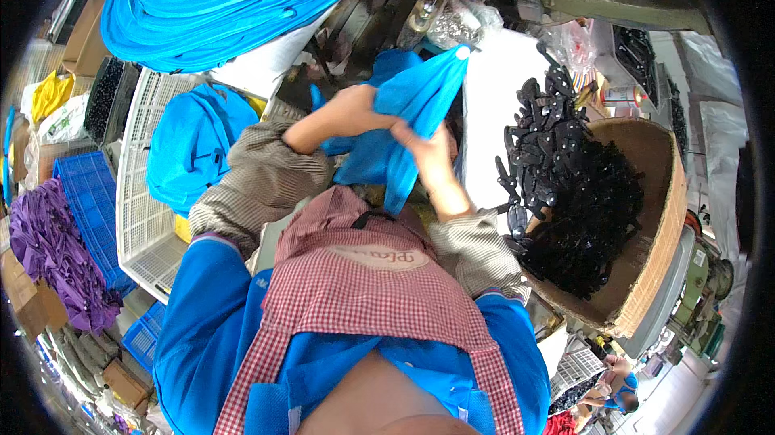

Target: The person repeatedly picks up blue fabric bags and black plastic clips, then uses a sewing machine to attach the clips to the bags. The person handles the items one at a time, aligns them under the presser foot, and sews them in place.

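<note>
Here both hands grip the blue cloth (404, 124) in front of the apron (363, 273); the left hand (355, 108) clutches its upper fold, the right hand (424, 148) pinches lower; judging by this, the cloth is mid-handling, needing a firm, even pull; black parts (565, 193) fill the box (654, 217) right of the cloth.

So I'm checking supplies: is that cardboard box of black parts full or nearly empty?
Fairly full: the cardboard box, tipped toward the person, holds a heap of black parts spilling past its near edge; only its far wall shows bare.
</note>
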Demonstrator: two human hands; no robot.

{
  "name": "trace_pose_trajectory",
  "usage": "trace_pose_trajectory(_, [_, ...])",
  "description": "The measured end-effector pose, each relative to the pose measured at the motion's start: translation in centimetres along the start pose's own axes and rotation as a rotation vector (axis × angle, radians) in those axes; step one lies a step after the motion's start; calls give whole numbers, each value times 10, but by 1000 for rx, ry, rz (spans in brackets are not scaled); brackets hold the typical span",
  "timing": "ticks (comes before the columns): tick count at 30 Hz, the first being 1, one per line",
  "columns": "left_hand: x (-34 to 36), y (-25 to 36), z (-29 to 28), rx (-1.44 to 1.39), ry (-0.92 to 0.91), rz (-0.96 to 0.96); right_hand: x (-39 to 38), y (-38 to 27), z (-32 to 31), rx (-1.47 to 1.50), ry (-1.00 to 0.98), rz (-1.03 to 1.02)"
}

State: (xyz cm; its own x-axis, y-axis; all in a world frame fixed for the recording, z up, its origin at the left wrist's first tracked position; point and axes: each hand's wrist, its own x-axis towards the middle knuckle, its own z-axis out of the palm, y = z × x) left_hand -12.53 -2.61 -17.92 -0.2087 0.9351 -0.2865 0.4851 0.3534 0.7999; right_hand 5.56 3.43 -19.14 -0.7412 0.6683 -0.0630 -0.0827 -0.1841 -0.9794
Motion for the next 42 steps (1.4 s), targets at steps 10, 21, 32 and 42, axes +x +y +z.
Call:
trace_pose_trajectory(10, [50, 40, -11, -527, -236, 242, 59, -55, -38, 52, 88, 164])
trace_pose_trajectory(21, [102, 54, -76, -716, -274, 64, 147, -81, -28, 34, 116, -19])
trace_pose_trajectory(32, [140, 45, -98, -689, -383, 74, 160, -92, -15, 115, 383, 179])
trace_pose_trajectory(42, [139, 48, -97, -694, -404, -11, 172, -82, -34, 92, 335, 258])
